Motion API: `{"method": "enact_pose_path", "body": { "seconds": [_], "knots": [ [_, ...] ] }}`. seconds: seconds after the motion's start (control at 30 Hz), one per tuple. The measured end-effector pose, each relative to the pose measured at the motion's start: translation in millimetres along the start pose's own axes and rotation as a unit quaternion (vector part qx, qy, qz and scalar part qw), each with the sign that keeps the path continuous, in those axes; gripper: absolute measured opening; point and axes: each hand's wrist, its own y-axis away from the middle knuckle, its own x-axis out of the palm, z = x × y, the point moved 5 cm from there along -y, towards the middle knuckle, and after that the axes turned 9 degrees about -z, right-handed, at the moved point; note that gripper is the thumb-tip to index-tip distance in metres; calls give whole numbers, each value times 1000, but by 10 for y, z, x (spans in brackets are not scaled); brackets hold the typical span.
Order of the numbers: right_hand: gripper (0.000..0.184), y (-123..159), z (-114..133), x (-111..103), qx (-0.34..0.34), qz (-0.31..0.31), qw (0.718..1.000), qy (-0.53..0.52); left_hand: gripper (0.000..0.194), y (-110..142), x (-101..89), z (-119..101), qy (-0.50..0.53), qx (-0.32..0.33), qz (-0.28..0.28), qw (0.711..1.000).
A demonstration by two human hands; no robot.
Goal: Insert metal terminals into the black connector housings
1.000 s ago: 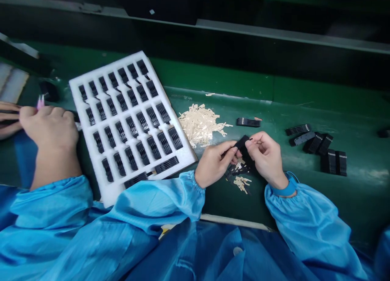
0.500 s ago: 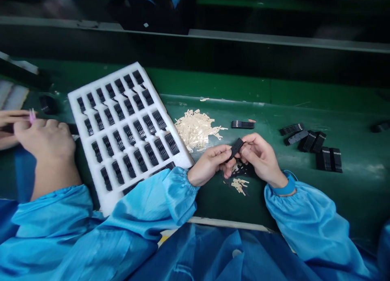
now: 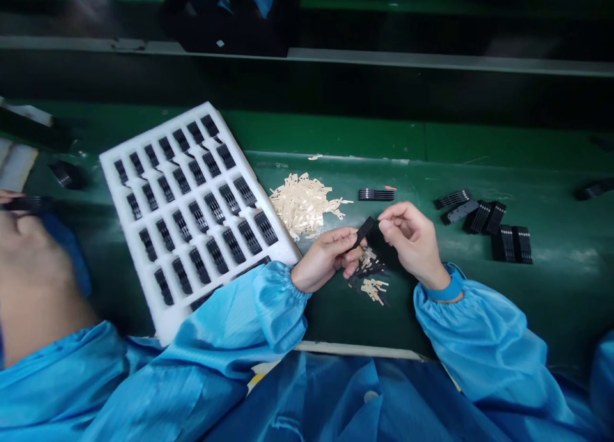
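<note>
Dark green and faintly scuffed, the desk (image 3: 566, 295) spreads across the whole view. Nearest is the person's own blue garment (image 3: 330, 397), its gathered sleeves reaching forward over the pale near edge. Just beyond that edge lies a small scatter of beige pieces (image 3: 374, 290) and black pieces, mixed together, below the hands.

Above this scatter, the left hand (image 3: 326, 253) grasps a black block (image 3: 363, 232) between thumb and fingers, holding it tilted, one end raised toward the right. The right hand (image 3: 415, 240), a blue band (image 3: 446, 291) at its wrist, has thumb and forefinger drawn together just beside that raised end; whether a tiny part sits between them cannot be told.

On the left, a white foam tray (image 3: 167, 317) lies at a slant, partly under the left sleeve, with ribbed black blocks (image 3: 232, 245) in its slots. At the left edge is a co-worker's blurred hand (image 3: 33, 263), close to a black piece.

Touching or just beside the tray's right side is a larger beige heap (image 3: 302, 202). A lone ribbed block (image 3: 377, 194) lies right of it, and several more blocks (image 3: 512, 245) cluster farther right. Across the back runs a pale rail (image 3: 384, 58).
</note>
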Motion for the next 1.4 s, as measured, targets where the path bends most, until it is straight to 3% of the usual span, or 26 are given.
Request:
{"method": "enact_pose_path", "body": {
  "seconds": [0.57, 1.23, 1.4],
  "knots": [
    [28, 22, 4, 45, 33, -33, 999, 9, 29, 5, 46, 26, -8, 14, -20, 1000],
    [28, 6, -95, 36, 102, 8, 995, -21, 26, 16, 67, 2, -5, 0, -10, 1000],
    [27, -10, -90, -1, 99, -49, 993, -29, 27, 2, 23, -2, -13, 28, -40, 999]
  ]
}}
